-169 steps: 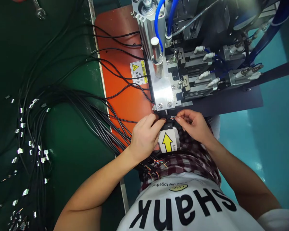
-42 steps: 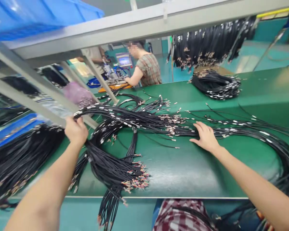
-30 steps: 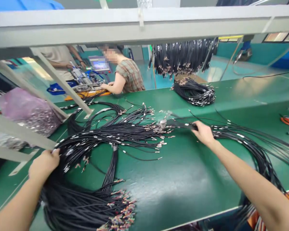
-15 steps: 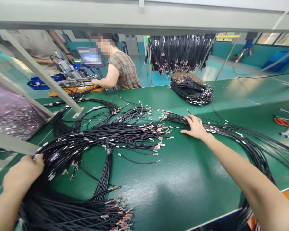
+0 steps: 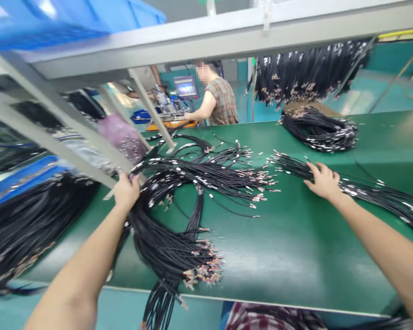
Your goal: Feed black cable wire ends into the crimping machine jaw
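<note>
My left hand (image 5: 126, 192) is closed round the bent end of a thick bundle of black cables (image 5: 192, 170). These cables fan out to the right across the green table, with white labels and bare, coppery tips. My right hand (image 5: 323, 181) lies over a second cable bundle (image 5: 291, 165), thumb and fingers spread, touching it from above. That bundle runs off to the right beneath my wrist. Nearer to me, another heap of black cables (image 5: 165, 247) curves down from beside my left hand, its stripped ends showing coloured wires.
A coiled cable bundle (image 5: 318, 130) lies at the back of the green table (image 5: 278, 247). Shelf posts (image 5: 154, 110) stand at the left, under an overhead beam (image 5: 192, 48). More cables (image 5: 27, 220) lie far left. A co-worker (image 5: 222, 98) sits beyond the table.
The view has swung left and drawn back, so the table things appear shifted right and more of the left side shows. Both hands remain at the same cable bundles.
</note>
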